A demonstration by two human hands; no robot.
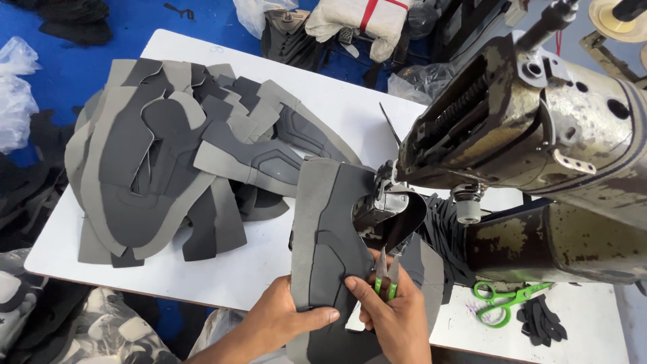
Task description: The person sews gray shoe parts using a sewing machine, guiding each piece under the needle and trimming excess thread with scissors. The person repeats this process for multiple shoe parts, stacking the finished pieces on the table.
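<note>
At the near edge of the tabletop (pixel 283 81), the left hand (pixel 283 317) pinches a grey shoe-upper panel (pixel 327 236) and the right hand (pixel 397 320) steadies it, fingers also closed around small green thread snips (pixel 385 276). The panel looks light, soft and floppy, best held by its edges. Its top sits at the worn sewing machine (pixel 539 135). Farther left lies a pile of panels (pixel 168 155); beyond, blue floor (pixel 135 20).
</note>
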